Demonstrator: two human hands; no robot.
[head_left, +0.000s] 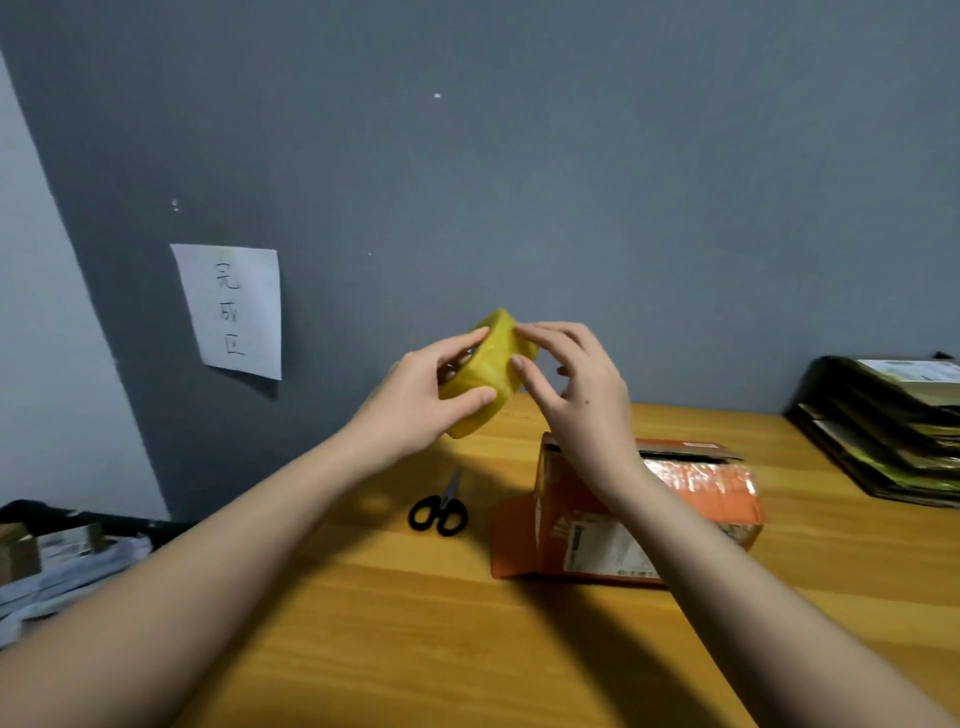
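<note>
Head view: left hand (421, 395) and right hand (576, 395) are gripping yellow tape roll (488, 364) above wooden table (415, 623), before grey wall (519, 182).

The right grip (576, 384) covers the right side of the yellow translucent roll of tape (485, 366), and fingers of the left grip (415, 400) are partly lost inside its core. The right forearm hides the middle of the orange cardboard box (701, 483); its white label (608, 551) is too blurred to read. At the worktop's (415, 623) right edge, the frame cuts off the dark stack of folders (883, 431).
</note>
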